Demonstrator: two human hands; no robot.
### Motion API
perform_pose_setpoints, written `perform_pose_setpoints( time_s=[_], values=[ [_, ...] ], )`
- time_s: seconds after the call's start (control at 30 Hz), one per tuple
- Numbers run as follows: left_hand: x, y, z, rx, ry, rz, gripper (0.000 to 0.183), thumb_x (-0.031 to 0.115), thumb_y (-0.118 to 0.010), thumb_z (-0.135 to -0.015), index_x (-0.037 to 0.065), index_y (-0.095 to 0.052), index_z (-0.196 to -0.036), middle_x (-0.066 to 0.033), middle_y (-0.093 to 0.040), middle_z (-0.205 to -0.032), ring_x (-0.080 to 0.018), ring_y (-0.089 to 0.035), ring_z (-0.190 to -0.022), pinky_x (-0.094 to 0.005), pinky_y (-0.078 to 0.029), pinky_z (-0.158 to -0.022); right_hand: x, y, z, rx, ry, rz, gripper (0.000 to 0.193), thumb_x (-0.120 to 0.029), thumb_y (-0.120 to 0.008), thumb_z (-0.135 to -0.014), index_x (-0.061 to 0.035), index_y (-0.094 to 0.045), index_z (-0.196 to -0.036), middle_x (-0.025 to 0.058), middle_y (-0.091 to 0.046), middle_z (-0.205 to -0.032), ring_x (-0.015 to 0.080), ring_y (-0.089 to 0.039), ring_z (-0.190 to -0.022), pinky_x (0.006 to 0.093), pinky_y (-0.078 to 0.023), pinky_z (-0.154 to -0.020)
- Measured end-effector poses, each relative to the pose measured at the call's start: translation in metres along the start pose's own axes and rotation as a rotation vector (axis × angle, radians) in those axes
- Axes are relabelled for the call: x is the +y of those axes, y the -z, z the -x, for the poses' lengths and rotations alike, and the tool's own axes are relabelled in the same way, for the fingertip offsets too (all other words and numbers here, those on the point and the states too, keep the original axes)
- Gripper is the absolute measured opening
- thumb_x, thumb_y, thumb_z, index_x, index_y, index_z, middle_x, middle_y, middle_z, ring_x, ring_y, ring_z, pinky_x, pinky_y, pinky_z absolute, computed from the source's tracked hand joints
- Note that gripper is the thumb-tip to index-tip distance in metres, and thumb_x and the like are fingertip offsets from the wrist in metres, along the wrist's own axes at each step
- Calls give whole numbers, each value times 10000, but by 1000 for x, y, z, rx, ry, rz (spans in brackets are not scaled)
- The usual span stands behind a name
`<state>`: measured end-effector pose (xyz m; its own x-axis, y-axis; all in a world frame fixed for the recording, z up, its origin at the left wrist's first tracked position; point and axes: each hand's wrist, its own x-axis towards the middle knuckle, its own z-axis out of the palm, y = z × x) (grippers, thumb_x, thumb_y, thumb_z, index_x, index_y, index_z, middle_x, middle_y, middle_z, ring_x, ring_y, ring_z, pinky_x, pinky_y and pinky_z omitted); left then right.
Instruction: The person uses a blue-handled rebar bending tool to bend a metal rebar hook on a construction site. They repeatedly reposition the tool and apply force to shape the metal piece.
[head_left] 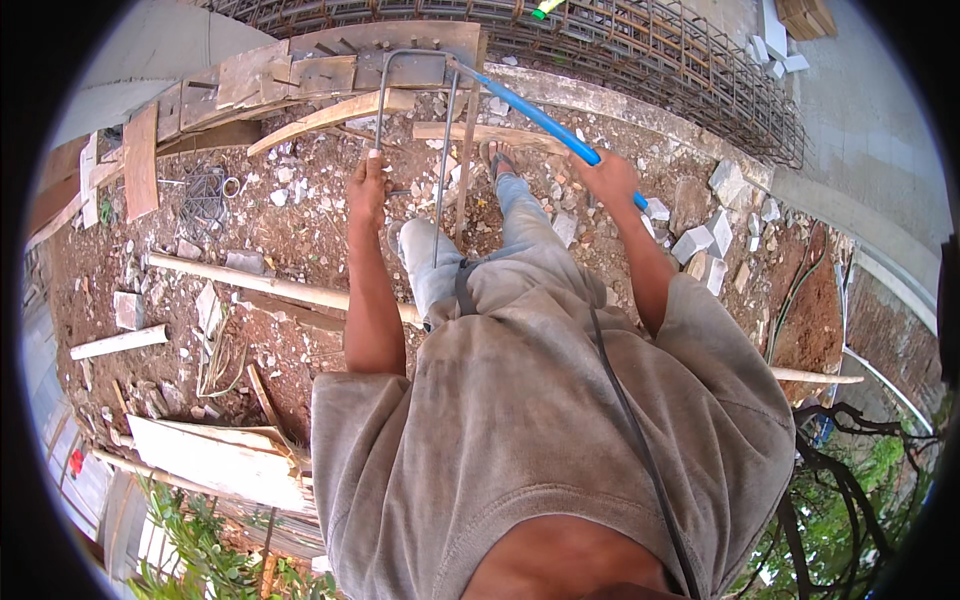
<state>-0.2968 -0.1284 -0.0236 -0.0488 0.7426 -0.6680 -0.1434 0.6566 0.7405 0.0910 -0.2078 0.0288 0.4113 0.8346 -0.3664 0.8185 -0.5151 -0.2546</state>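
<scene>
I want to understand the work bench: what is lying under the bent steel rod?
The bent steel rod rests on a wooden bench of rough planks. Lower down, red soil and rubble show. The ground under the bench is covered.

The right hand (608, 178) covers the near end of the blue pipe (530, 112); the shirt (540, 420) hides the ground under the person.

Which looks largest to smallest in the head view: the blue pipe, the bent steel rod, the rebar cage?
1. rebar cage, though farthest away
2. bent steel rod, held by the left hand
3. blue pipe, held by the right hand; close to the rod, so unsure.
</scene>
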Motion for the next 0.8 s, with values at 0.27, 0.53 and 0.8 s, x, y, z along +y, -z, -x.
perform_pose_setpoints(
  time_s=[0.27, 0.53, 0.8],
  values=[
    [82, -14, 50, -44, 158, 205, 253, 242, -510, -1037, 21, -549, -918, 35, -398, -615, -73, -359, -482, -279, -448, -448, -45, 51, -13, -201, 219, -412, 454, -488, -759, -826, -37, -713, -827, 91, -620, -588, 199, -608, -554, 350, -495, -580],
    [172, -63, 38, -214, 321, 1219, 134, -47, -306, -994, -70, -425, -937, -69, -428, -722, -111, -419, -574, -251, -473, -545, -144, 133, 6, -250, 666, -914, 517, -418, -716, -897, -36, -647, -1239, 121, -682, -1140, 183, -643, -1051, 337, -494, -929],
    [218, -126, 24, 99, 16, 795, 379, 241, -386, -1021, -94, -395, -1196, -247, -515, -1070, -308, -565, -915, -471, -481, -842, -217, 180, 1, -155, 1005, -1235, 291, -290, -648, -969, -13, -643, -1055, 107, -705, -960, 205, -677, -975, 367, -540, -882]
  ],
)
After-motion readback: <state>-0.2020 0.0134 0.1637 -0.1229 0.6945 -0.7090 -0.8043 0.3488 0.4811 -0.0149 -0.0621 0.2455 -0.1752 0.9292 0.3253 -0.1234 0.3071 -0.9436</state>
